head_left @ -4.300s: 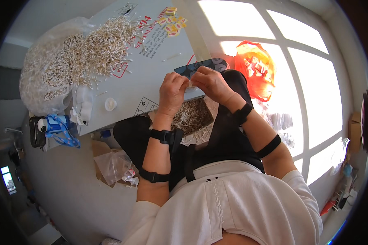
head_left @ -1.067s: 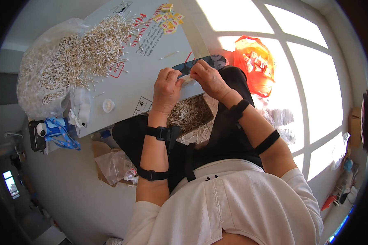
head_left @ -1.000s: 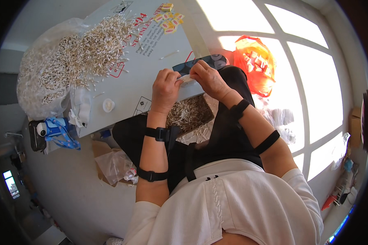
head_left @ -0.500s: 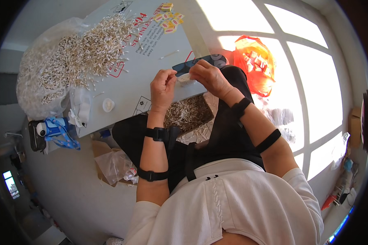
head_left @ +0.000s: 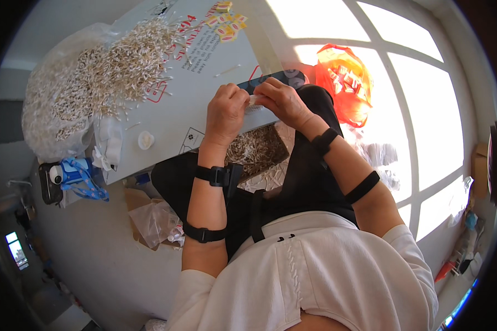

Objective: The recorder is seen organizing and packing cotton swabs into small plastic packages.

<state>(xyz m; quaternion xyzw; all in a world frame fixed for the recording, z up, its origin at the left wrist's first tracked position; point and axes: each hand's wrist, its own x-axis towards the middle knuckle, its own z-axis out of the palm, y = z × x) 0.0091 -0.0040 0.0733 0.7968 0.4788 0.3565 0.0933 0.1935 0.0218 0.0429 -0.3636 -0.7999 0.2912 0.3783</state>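
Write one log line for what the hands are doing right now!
left hand: pinching small white piece | right hand: pinching same piece | below: grey board | nearby: white stick pile

Left hand (head_left: 225,113) and right hand (head_left: 281,102) meet over the near edge of the grey board (head_left: 204,83), both pinching a small white packet (head_left: 255,100). Dark flat tool (head_left: 270,80) just beyond. Heap of white sticks (head_left: 110,66) far left. Orange bag (head_left: 345,77) right.

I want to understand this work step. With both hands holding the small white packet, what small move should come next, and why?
Probably press the small white packet closed: left hand and right hand already pinch it together above the grey board.
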